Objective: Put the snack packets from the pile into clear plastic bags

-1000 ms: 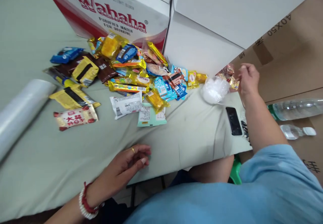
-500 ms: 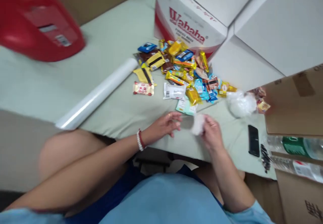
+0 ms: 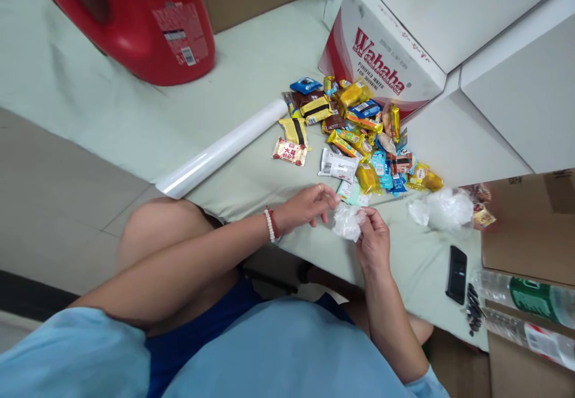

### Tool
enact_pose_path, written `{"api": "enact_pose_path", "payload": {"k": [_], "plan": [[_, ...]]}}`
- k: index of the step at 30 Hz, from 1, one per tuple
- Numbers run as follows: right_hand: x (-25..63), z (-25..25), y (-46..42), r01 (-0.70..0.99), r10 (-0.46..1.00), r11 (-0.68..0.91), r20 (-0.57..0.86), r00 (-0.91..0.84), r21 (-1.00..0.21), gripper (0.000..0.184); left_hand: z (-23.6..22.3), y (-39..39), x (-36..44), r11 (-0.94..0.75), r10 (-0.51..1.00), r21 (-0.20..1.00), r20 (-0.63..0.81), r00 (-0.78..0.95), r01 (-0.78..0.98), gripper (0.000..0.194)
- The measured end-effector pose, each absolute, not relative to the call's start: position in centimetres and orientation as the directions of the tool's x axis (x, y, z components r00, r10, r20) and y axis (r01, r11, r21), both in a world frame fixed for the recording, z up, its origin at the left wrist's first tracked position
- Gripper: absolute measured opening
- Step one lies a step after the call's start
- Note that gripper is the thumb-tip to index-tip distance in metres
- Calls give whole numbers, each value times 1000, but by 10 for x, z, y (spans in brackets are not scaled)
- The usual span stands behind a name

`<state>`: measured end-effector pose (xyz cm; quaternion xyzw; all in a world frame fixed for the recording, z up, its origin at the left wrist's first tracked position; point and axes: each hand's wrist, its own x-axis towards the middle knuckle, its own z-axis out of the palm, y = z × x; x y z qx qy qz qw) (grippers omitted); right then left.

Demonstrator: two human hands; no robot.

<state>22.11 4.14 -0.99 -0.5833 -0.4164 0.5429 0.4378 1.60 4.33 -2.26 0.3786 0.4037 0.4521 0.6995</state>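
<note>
My right hand point(image 3: 375, 237) pinches a crumpled clear plastic bag point(image 3: 346, 222) above the front edge of the cloth-covered table. Just left of the bag is my left hand point(image 3: 309, 206), its fingers loosely bent and apart; I cannot tell whether a fingertip touches the plastic. Beyond both hands lies a pile of wrapped snacks in yellow, blue and brown. At its near side are a white packet point(image 3: 338, 166), a pale green packet point(image 3: 354, 193) and a cream-and-red packet point(image 3: 289, 152). More crumpled clear plastic bags point(image 3: 449, 207) sit to the right.
A white plastic roll point(image 3: 222, 148) lies left of the snacks. Behind stand a red jug point(image 3: 179, 33) and a Wahaha carton point(image 3: 381, 57). At right are a black phone point(image 3: 456, 275), plastic bottles point(image 3: 534, 296) and a cardboard box point(image 3: 530, 230).
My view has shifted, so the table things appear farther right. The plastic bag in my right hand now looks more spread out, and my left hand is closer to it.
</note>
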Motion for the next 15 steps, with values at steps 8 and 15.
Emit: {"api": "enact_pose_path", "payload": {"k": [8, 15], "plan": [[212, -3, 40, 140, 992, -122, -116, 49, -983, 41, -27, 38, 24, 248, 955, 912, -175, 238, -327, 45], [229, -3, 42, -19, 970, -234, -234, 58, -972, 37, -25, 42, 13, 213, 976, 900, -176, 128, -380, 45]]}}
